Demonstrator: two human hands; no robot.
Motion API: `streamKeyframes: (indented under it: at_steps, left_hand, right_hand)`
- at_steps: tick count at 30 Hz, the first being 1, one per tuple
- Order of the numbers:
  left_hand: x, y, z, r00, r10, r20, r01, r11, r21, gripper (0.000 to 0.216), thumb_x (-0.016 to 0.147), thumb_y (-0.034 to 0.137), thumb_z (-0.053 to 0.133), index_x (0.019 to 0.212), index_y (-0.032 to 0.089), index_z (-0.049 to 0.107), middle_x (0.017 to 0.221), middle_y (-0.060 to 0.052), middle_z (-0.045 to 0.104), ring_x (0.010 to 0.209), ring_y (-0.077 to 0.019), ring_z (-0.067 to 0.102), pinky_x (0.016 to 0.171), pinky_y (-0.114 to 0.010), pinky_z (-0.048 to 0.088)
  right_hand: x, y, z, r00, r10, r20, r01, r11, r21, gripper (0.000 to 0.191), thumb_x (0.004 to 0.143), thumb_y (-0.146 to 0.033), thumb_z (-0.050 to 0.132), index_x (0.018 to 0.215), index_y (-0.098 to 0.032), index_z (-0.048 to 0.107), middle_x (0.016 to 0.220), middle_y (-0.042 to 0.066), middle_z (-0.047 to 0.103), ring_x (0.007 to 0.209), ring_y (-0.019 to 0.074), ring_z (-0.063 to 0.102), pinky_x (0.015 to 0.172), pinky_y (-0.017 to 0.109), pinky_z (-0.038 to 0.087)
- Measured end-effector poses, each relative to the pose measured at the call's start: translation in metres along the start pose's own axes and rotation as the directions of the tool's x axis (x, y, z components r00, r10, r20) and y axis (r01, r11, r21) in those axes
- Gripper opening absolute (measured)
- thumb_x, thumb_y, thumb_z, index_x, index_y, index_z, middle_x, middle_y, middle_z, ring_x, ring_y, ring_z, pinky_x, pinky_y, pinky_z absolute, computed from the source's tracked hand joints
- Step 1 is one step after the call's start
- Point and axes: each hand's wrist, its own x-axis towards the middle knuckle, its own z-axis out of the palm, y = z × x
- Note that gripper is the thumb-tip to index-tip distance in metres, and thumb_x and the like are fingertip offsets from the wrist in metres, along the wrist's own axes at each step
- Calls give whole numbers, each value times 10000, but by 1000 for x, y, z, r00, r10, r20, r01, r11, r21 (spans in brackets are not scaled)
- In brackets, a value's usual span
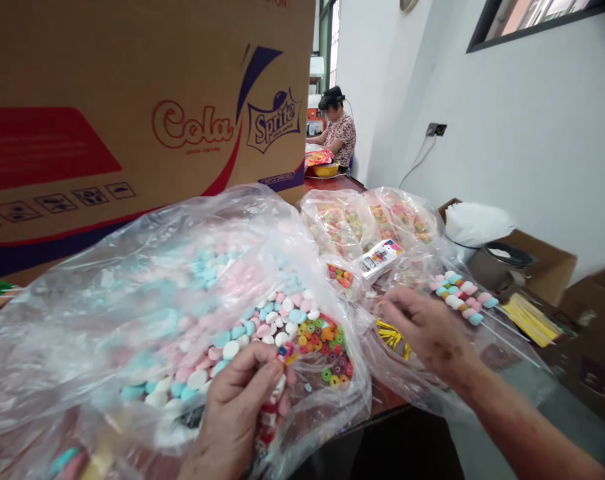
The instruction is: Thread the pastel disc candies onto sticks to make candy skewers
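My left hand (240,407) is closed around a skewer (277,393) threaded with candy pieces, held over the open mouth of a big clear plastic bag (107,320). The bag holds several pink, blue and white marshmallows (242,330) and small coloured ring candies (327,350). My right hand (425,330) lies palm down to the right, fingers curled on crinkled clear plastic. Just beyond it lie finished skewers of pastel marshmallows (462,298) with thin sticks pointing right.
A large cardboard box printed "Cola" and "Sprite" (132,113) fills the upper left. Clear bags of coloured candy (367,223) sit behind. At right are a pot (497,263), white paper (475,223), yellow strips (532,320) and cardboard boxes. Another person (337,130) sits at a far table.
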Motion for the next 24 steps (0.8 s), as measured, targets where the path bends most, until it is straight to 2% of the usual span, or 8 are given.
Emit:
streamKeyframes:
  at_steps: [4,7,10,14,17,20,22,24]
  left_hand:
    - [-6,-9,7,983,-74,166,82,996,-44,244,826,342,675,679,166,592,512,4,617,363,-54,459,380,-132,351]
    - [-6,-14,2,981,-100,168,113,991,-75,236,834,340,658,690,165,592,520,11,613,355,-57,460,366,-139,352]
    - [-5,-17,-9,985,-100,140,111,991,-78,245,836,357,657,700,169,580,513,13,612,359,-68,480,368,-148,377]
    - [-6,-18,-14,991,-95,97,104,990,-97,216,834,353,662,760,189,543,530,20,633,351,-75,489,340,-141,369]
    - [-7,-17,-9,998,-59,17,61,988,-140,193,807,317,686,831,213,524,585,32,659,361,-82,512,336,-143,388]
    - [-7,-16,-3,997,-56,-49,49,991,-127,189,785,312,709,794,198,559,546,43,634,344,-67,491,340,-137,397]
    - [-6,-15,0,994,-54,-95,42,991,-127,198,766,316,731,769,194,575,545,43,633,342,-64,487,340,-139,401]
    - [-4,-15,2,991,-48,-121,31,990,-136,193,764,316,734,758,195,584,547,43,636,343,-66,485,335,-139,396]
  right_hand:
    - [-14,-60,40,987,-95,129,59,964,261,205,858,-261,473,679,-214,560,585,-30,567,540,115,511,547,218,345]
    - [-21,-82,65,962,-151,229,48,915,402,113,808,-225,514,731,-205,596,609,-35,591,556,112,520,552,207,353]
    - [-22,-87,74,925,-244,290,77,871,485,103,783,-188,519,691,-196,564,598,-48,553,566,102,494,553,198,338]
    - [-19,-88,73,886,-336,320,138,849,511,167,783,-124,477,628,-183,502,603,-50,521,576,93,464,570,203,322]
    - [-17,-89,71,869,-342,359,102,832,546,166,783,-91,476,651,-177,531,620,-46,560,595,95,496,588,204,343]
    - [-17,-89,69,852,-344,393,31,784,619,181,828,-91,471,700,-178,566,652,-44,587,617,96,529,600,199,371]
    - [-19,-89,68,857,-352,375,36,768,639,187,861,-102,473,726,-181,576,677,-41,589,640,98,541,614,200,387]
    - [-23,-88,69,889,-361,282,133,793,595,192,879,-106,481,729,-181,575,698,-30,578,660,104,539,630,209,394]
